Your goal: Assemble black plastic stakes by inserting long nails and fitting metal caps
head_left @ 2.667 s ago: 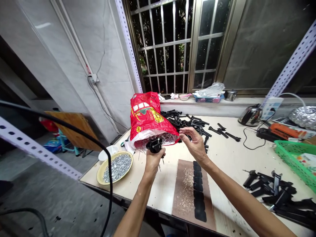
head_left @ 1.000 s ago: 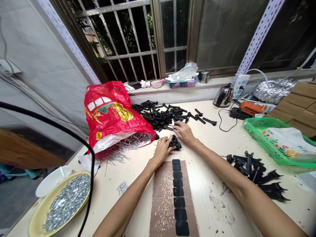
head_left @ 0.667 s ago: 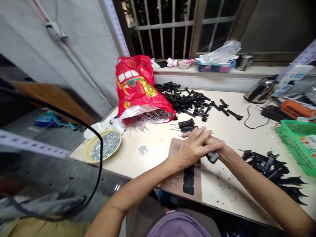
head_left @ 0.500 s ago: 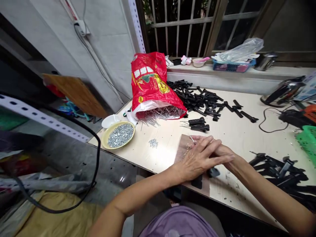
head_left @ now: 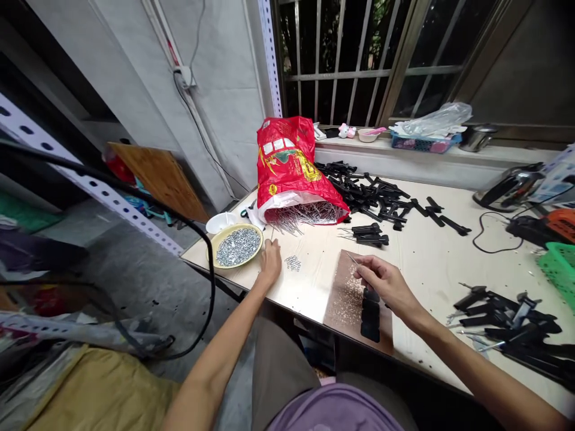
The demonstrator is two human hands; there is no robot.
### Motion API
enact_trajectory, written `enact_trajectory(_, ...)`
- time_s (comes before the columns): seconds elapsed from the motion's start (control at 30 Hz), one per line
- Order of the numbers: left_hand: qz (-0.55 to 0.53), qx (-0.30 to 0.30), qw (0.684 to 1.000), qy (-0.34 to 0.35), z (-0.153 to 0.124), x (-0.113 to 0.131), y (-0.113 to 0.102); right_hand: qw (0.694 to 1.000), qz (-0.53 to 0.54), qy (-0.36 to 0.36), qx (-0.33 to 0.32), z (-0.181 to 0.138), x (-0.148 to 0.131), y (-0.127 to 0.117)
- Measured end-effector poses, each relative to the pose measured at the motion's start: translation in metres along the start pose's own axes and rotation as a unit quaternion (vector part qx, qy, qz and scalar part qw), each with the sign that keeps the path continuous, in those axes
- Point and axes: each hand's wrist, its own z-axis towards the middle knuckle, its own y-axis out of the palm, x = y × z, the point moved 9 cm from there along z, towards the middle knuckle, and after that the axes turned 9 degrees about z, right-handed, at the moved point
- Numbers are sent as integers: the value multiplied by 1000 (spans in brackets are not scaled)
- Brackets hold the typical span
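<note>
My left hand (head_left: 271,263) is beside the yellow bowl (head_left: 211,248) of small silver metal pieces. Its fingers are drawn together near a thin metal pin (head_left: 272,232) lying on the table; whatever they hold, if anything, is hidden. Over the brown board (head_left: 335,308) my right hand (head_left: 381,281) pinches a thin metal pin (head_left: 352,258), its tip pointing up and left. Black flat pieces (head_left: 371,323) and pale crumbs (head_left: 350,299) lie on the board below that hand. A small pile of silver pieces (head_left: 293,263) sits between the two hands.
A red bag (head_left: 287,161) spills long metal pins toward me. Black-handled parts (head_left: 377,197) are heaped behind, a few with pins (head_left: 368,233) nearer, and more (head_left: 507,323) at right. A green basket (head_left: 559,257), kettle (head_left: 507,185) and cord occupy the right side.
My hands were together over the board; they have separated. My left hand has moved left to the bowl, while the right stays over the board with the pin. The camera view has shifted.
</note>
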Motion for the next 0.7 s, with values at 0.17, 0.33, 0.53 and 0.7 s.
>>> enact_trajectory(0.17,-70,6,996,-51,9,-13,-1,999,-34,4,-5,-7,12,-1)
enact_trajectory(0.33,-261,-67,954,-133,1,-1,5,977,-159,-137,22,-8,-19,-2)
enact_trajectory(0.53,-555,-283,757,-197,-57,86,42,927,-245,-284,9,-15,-65,24)
enact_trajectory(0.7,-626,-314,673,-238,-85,126,50,881,-368,-297,22,-18,-68,27)
